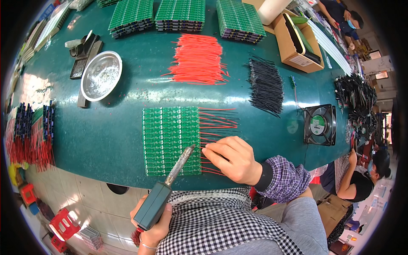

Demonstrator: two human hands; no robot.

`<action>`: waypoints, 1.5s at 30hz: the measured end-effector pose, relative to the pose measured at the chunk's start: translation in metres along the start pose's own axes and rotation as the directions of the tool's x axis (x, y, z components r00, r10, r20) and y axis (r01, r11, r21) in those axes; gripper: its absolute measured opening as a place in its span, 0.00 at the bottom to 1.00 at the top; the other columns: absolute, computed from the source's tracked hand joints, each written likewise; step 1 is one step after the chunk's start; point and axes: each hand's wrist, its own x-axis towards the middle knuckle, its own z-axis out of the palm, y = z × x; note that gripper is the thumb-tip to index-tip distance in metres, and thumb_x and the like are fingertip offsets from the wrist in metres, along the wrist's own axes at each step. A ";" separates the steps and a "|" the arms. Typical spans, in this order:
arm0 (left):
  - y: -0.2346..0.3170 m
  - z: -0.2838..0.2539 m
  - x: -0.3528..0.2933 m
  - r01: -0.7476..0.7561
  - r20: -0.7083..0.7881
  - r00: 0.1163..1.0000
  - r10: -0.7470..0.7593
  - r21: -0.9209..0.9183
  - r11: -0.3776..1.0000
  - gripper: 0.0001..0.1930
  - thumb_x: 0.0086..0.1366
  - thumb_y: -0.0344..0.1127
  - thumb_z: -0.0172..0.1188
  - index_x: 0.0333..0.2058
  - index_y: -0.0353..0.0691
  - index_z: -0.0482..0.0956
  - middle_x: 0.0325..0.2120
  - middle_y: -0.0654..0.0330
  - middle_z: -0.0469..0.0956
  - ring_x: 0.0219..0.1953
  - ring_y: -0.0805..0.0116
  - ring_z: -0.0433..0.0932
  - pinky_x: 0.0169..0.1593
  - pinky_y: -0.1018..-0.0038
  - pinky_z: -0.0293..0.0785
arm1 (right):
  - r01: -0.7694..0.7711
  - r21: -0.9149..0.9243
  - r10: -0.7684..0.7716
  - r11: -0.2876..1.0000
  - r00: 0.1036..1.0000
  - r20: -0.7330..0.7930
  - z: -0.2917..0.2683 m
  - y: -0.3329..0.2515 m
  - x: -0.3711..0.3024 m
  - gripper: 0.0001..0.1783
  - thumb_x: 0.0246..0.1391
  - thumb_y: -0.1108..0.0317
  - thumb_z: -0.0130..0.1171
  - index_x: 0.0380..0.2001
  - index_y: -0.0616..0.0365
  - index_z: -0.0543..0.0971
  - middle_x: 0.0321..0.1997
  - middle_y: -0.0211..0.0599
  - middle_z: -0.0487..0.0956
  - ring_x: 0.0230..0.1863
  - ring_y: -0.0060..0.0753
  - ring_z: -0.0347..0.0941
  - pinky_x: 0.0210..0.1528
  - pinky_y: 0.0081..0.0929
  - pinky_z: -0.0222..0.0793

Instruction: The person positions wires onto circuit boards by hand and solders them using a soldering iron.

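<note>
Iron (155, 205) tip near board (170, 140) right edge, frame centre.
Left hand (160, 225) grips iron; right hand (237, 159) fingers pinched, seemingly on a wire (202, 147), likely steadying it. Board flat, wires rightward, presumably for reach.

We class this as an electronics assembly workshop: one long green worktable (97, 140); green circuit boards (180, 12), in stacks along its far side; one heap of red wires (197, 59); one heap of black wires (267, 87); one soldering iron (158, 202), hand-held; one square fan (319, 124) (black, set upon the tabletop); red plastic stools (63, 224) over a tiled floor (100, 208); one masked co-worker (360, 193) at right, another masked person (333, 10) farther off.
</note>
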 end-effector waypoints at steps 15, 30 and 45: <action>0.003 -0.001 -0.003 -0.024 0.011 1.000 0.024 0.048 0.999 0.12 0.49 0.24 0.72 0.34 0.30 0.84 0.30 0.51 0.82 0.27 0.58 0.82 0.33 0.70 0.78 | -0.015 0.030 0.015 0.999 1.000 0.011 0.001 -0.002 0.000 0.15 0.40 0.72 0.66 0.36 0.63 0.85 0.36 0.36 0.83 0.31 0.31 0.78 0.32 0.26 0.73; -0.002 -0.002 -0.001 0.020 0.017 1.000 -0.021 0.030 0.999 0.12 0.48 0.25 0.72 0.33 0.31 0.84 0.28 0.51 0.82 0.26 0.59 0.81 0.32 0.71 0.76 | 0.000 0.017 0.000 1.000 1.000 0.020 0.002 0.002 0.002 0.16 0.41 0.73 0.66 0.37 0.62 0.81 0.38 0.35 0.81 0.33 0.31 0.76 0.34 0.27 0.71; 0.008 -0.046 0.078 -0.470 -0.548 0.579 0.604 0.381 0.796 0.17 0.61 0.17 0.61 0.50 0.25 0.77 0.43 0.52 0.81 0.25 0.75 0.73 0.27 0.80 0.66 | -0.028 -0.006 0.029 1.000 0.997 0.065 -0.010 -0.006 -0.003 0.14 0.45 0.72 0.64 0.38 0.62 0.82 0.40 0.32 0.81 0.38 0.30 0.76 0.38 0.26 0.71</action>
